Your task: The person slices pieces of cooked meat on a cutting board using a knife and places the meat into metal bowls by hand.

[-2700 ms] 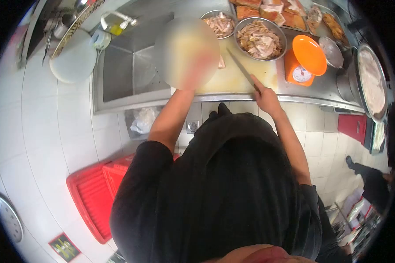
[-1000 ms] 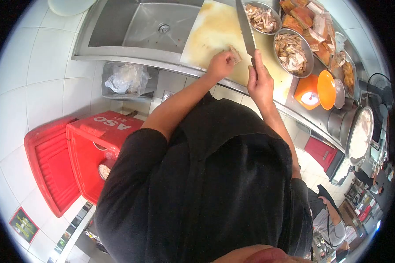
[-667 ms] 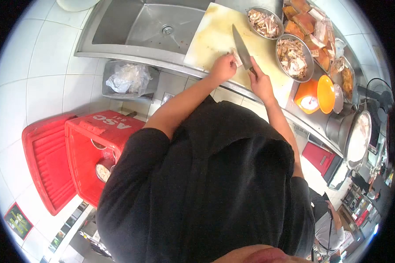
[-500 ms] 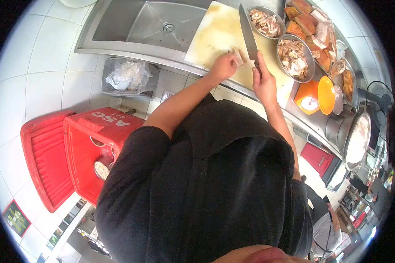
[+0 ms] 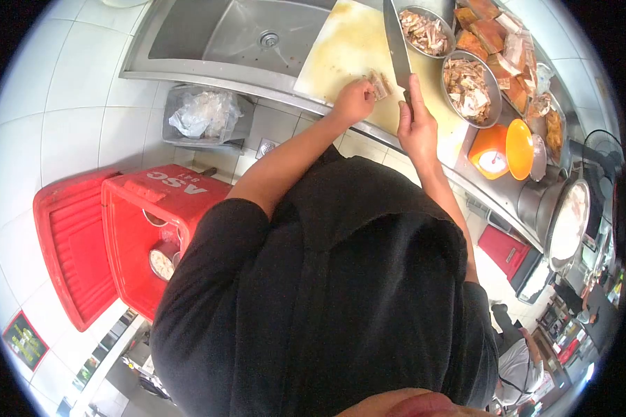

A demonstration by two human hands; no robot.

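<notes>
My right hand is closed round the handle of a large knife, its long blade pointing away over the cutting board. Close to the blade's left side, my left hand has its fingers curled against a piece of meat on the board. Just right of the board stand two metal bowls of cut meat, a farther bowl and a nearer bowl. Large browned slabs of meat lie beyond them on a tray.
A steel sink adjoins the board on the left. To the right are an orange kitchen scale, an orange dish and a big metal pot. Below left stand a lined bin and an opened red cooler box. Another person is behind.
The knife has shifted slightly right and away from me, with its tip now at the top edge of view. My left hand stays at the meat, nearly unmoved.
</notes>
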